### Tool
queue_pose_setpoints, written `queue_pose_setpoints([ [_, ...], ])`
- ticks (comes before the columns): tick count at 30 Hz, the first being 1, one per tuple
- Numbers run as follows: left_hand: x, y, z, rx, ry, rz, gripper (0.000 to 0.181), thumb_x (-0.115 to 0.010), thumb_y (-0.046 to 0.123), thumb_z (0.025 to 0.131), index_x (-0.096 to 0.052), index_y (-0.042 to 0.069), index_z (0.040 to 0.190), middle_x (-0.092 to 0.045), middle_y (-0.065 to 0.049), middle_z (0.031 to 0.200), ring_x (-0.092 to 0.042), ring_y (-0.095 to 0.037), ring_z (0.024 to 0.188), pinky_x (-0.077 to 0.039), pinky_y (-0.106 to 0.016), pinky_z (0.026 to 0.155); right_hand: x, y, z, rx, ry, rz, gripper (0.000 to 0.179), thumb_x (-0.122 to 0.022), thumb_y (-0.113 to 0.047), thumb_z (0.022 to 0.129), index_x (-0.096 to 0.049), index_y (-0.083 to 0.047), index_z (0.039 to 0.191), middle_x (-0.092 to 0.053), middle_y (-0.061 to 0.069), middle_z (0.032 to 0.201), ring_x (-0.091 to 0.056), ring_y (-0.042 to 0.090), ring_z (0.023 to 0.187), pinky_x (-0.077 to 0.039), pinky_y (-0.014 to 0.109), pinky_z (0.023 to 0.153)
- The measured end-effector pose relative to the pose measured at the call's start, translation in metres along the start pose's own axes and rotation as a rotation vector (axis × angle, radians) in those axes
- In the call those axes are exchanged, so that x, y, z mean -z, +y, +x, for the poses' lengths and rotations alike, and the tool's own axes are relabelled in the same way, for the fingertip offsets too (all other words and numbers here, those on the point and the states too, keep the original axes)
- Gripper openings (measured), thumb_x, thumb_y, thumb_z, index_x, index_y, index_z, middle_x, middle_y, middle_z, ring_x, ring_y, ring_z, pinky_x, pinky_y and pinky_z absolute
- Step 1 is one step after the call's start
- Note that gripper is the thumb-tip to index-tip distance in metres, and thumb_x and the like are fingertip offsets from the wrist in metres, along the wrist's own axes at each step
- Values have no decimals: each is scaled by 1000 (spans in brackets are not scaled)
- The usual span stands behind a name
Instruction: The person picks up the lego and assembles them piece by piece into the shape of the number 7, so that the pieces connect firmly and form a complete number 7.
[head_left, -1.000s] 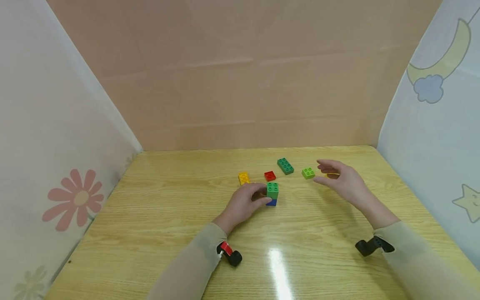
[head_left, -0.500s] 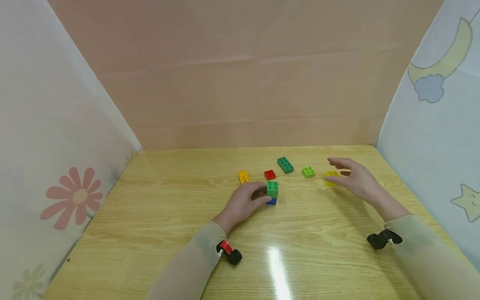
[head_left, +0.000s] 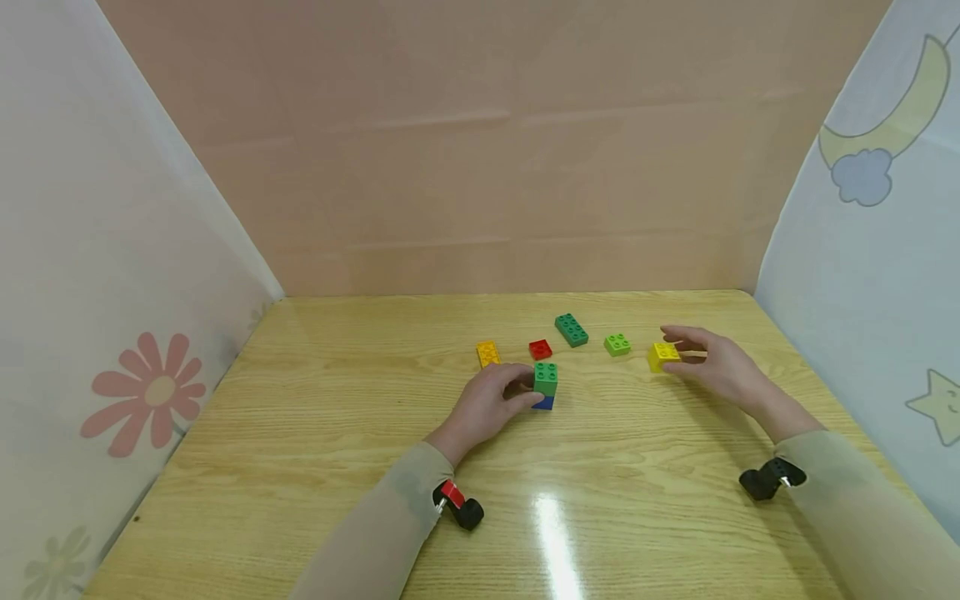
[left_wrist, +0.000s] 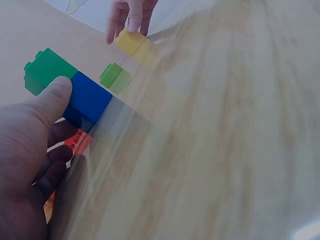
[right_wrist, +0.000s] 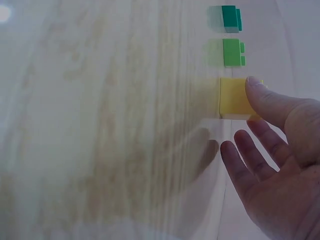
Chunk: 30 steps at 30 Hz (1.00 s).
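The left hand (head_left: 491, 402) is curled around a green block (head_left: 545, 378) that is stacked on a blue block (head_left: 547, 402), near the middle of the table (head_left: 360, 433). By the right hand (head_left: 716, 367), a yellow block (head_left: 662, 357) is pinched, over to the right. The blocks look light, hard and not easily broken; they are best held by their flat sides. One red block (head_left: 540, 349), one orange block (head_left: 488, 353), one dark green block (head_left: 572, 330) and one lime block (head_left: 617, 344) can be counted too, so seven blocks are seen.

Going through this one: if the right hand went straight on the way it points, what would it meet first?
The yellow block; the right hand's thumb appears to touch it, though exact depth is unclear.
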<state>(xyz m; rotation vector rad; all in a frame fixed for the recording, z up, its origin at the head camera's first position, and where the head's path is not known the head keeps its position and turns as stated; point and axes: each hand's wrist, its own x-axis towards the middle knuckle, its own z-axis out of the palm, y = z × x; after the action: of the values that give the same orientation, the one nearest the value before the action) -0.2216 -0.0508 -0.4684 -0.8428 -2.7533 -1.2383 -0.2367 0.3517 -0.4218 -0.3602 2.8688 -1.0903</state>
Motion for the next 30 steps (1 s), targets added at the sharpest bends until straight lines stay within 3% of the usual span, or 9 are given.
queue_pose_setpoints([
  [12, 0, 0, 0, 4, 3, -2, 38, -78, 36, 105, -75, 17, 138, -77, 4, 123, -65, -12, 111, -53, -37, 103, 1, 12, -1, -59, -24, -19, 71, -76, -30, 109, -45, 2, 164, -53, 31, 159, -55, 51, 140, -49, 59, 111],
  [16, -1, 0, 0, 10, 2, -4, 38, -78, 36, 105, -75, 17, 139, -77, 4, 123, -65, -12, 112, -53, -38, 104, 0, 17, 0, -62, -11, -15, 69, -77, -30, 108, -49, 3, 161, -57, 31, 154, -59, 50, 137, -54, 27, 103],
  [19, -1, 0, 0, 11, 1, -2, 39, -78, 36, 106, -75, 17, 139, -77, 4, 123, -65, -12, 112, -53, -37, 104, 0, 19, 0, -58, -2, -5, 66, -78, -29, 107, -52, 3, 159, -60, 30, 151, -62, 49, 133, -45, 8, 89],
  [30, -1, 0, 0, 8, -6, -7, 39, -78, 37, 106, -75, 18, 139, -76, 9, 121, -66, -10, 110, -54, -34, 103, -1, 20, 1, -70, -10, -7, 62, -76, -26, 108, -53, 5, 156, -62, 31, 147, -63, 48, 131, -46, 9, 88],
])
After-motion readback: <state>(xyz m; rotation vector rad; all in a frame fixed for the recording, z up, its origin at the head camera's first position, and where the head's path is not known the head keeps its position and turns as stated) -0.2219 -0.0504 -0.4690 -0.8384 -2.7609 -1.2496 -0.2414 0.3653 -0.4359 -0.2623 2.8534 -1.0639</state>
